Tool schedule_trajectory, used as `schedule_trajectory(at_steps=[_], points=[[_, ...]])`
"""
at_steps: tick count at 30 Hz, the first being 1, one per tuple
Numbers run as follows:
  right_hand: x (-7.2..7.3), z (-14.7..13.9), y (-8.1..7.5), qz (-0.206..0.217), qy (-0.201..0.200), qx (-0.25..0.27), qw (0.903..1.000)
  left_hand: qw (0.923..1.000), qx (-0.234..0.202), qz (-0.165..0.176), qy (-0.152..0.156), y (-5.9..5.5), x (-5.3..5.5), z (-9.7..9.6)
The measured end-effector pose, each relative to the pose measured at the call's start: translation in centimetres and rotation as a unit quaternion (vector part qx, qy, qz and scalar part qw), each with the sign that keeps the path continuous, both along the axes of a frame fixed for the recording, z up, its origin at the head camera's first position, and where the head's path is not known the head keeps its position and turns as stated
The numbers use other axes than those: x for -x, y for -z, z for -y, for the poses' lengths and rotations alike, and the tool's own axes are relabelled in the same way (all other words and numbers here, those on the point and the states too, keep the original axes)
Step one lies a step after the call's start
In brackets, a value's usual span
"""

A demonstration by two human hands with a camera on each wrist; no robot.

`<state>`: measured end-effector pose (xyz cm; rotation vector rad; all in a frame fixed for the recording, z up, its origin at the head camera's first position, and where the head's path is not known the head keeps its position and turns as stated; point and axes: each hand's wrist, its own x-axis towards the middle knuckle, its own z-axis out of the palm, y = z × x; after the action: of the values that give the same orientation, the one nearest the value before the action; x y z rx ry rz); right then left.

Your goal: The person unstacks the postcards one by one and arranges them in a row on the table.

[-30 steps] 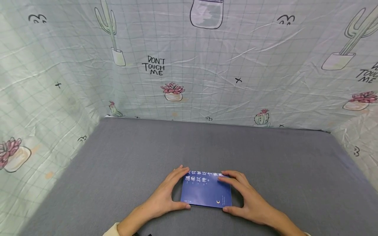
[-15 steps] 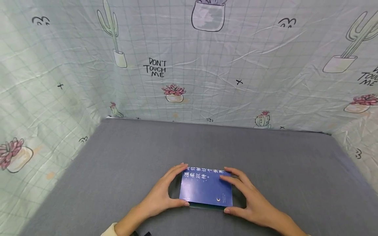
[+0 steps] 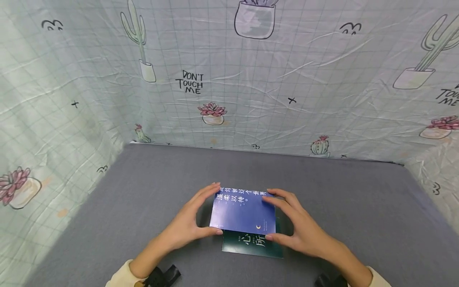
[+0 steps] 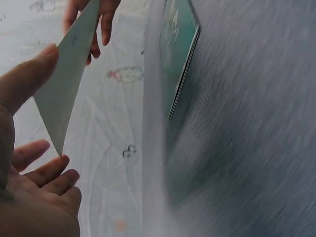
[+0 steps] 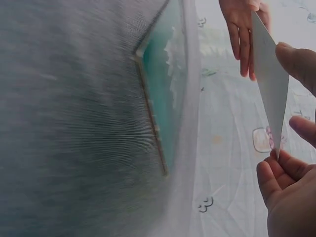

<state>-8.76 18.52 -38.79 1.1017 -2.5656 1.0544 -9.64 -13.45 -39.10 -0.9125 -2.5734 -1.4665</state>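
A blue postcard-like card (image 3: 238, 217) with white characters and a small yellow moon is held level above the table by both hands. My left hand (image 3: 188, 221) pinches its left end, thumb at the near edge and fingertips at the far edge. My right hand (image 3: 305, 227) grips the right end in the same way, one finger lying over the top. Its pale underside shows in the left wrist view as a plain card (image 4: 66, 86). Below, a dark green card (image 3: 233, 245) with white characters lies on top of a thin stack, partly hidden by the blue card.
The grey cloth-covered table (image 3: 172, 171) spreads around the cards. A pale curtain (image 3: 251, 79) printed with cacti encloses the back and sides. Dark straps with black devices (image 3: 166, 277) sit at both wrists.
Both hands have raised the blue card off the stack and moved it slightly forward and to the left. The green card beneath has come into view.
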Motion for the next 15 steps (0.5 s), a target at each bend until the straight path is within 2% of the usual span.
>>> schedule_trajectory(at_steps=[9,10,15], points=[[2.1,1.6,-0.8,-0.009,-0.002,0.015,0.9998,0.9998,-0.001,-0.011,-0.014,-0.9,1.7,1.3],[2.3,1.8,-0.9,-0.006,-0.003,0.016,0.9999,0.9998,-0.002,-0.009,-0.015,-1.4,1.7,1.3],[3.8,2.8,-1.2,-0.006,-0.005,0.021,0.9997,0.9995,0.004,-0.003,-0.030,-1.6,2.7,2.0]])
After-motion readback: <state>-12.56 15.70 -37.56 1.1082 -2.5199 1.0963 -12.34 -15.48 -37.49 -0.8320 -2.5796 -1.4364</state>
